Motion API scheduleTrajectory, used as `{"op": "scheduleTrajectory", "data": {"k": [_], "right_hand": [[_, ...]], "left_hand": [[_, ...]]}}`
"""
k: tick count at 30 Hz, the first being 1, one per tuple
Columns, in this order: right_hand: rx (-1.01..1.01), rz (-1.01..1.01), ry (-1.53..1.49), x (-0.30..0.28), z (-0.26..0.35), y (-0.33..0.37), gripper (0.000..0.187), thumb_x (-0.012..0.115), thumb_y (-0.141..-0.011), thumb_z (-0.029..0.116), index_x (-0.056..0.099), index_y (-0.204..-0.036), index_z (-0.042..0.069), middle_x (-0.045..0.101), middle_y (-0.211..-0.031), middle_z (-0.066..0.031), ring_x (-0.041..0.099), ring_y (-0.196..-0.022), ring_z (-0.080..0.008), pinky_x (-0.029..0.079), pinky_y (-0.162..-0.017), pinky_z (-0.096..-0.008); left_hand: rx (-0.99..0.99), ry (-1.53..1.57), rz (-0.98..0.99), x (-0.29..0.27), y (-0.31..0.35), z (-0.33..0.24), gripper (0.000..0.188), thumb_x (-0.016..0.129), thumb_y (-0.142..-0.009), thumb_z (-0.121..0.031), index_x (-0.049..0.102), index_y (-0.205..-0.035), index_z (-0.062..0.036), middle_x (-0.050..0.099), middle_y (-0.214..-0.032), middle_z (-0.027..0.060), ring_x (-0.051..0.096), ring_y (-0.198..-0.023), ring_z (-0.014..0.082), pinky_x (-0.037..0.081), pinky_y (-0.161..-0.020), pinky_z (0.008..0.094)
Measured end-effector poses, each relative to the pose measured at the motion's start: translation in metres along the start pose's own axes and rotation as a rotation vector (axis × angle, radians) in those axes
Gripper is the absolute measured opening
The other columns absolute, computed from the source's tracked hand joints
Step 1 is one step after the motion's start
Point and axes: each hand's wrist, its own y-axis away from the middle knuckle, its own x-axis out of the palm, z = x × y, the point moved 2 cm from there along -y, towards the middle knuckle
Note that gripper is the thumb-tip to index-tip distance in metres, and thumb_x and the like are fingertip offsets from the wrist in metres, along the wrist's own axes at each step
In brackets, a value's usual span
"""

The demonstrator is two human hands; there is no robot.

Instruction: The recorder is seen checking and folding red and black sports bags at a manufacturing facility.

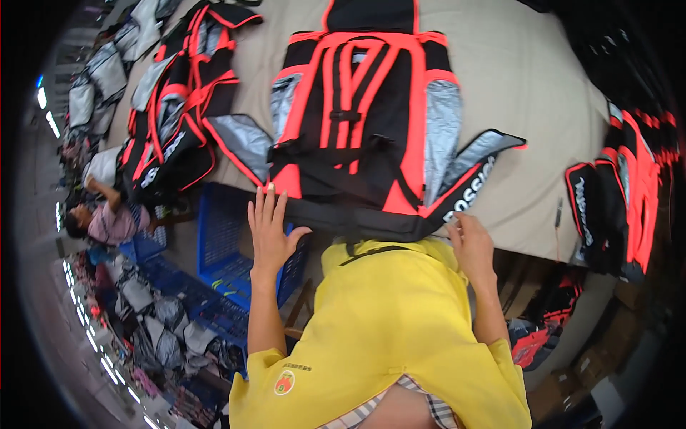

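Observation:
A black backpack (394, 107) with neon coral trim and silver side panels lies spread out on the beige table in front of me. Its shoulder straps and a black buckle face up, and its side flaps fan out left and right. My left hand (270, 232) rests at the near left edge of the backpack, fingers stretched and thumb apart, holding nothing. At the near right corner, my right hand (471, 247) has bent fingers pinched on the edge of the right flap (468, 187), which carries white lettering. The fingertips' exact grip is partly hidden.
Another matching backpack (179, 129) lies at the left of the table (514, 93). More stacked coral-and-black pieces (629, 186) sit at the right, near a thin tool (559, 214). A blue crate (218, 232) stands below left. Farther left, another person (111, 218) is among piled bags.

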Motion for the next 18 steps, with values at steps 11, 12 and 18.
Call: {"op": "scheduleTrajectory", "data": {"k": [11,12,18], "right_hand": [[-0.575,-0.015,0.321,0.031,0.054,-0.019,0.084,0.091,-0.076,0.026,0.054,-0.149,0.01,0.047,-0.156,-0.0194,0.036,-0.15,-0.0444,0.029,-0.124,-0.0601],[-0.628,0.03,0.362,0.029,0.05,-0.026,0.075,0.089,-0.078,0.025,0.058,-0.144,0.01,0.054,-0.149,-0.0189,0.045,-0.144,-0.0407,0.035,-0.12,-0.0575],[-0.419,-0.114,-0.081,-0.056,0.063,-0.099,0.031,0.079,-0.093,0.024,0.072,-0.114,0.003,0.074,-0.091,-0.0182,0.075,-0.092,-0.0296,0.056,-0.084,-0.0404]], "left_hand": [[0.088,-0.072,-0.039,-0.003,-0.039,0.059,0.074,0.081,-0.062,-0.008,0.067,-0.134,-0.0129,0.061,-0.144,0.014,0.045,-0.148,0.0365,0.028,-0.125,0.0599],[0.125,-0.068,-0.071,-0.019,-0.051,0.056,0.065,0.081,-0.062,-0.01,0.071,-0.127,-0.0114,0.068,-0.134,0.0126,0.048,-0.146,0.0347,0.028,-0.126,0.0588],[0.033,0.221,-0.301,-0.062,-0.132,0.061,0.045,0.085,-0.083,-0.047,0.076,-0.09,-0.0036,0.073,-0.081,0.0172,0.069,-0.083,0.0375,0.053,-0.091,0.0456]]}}
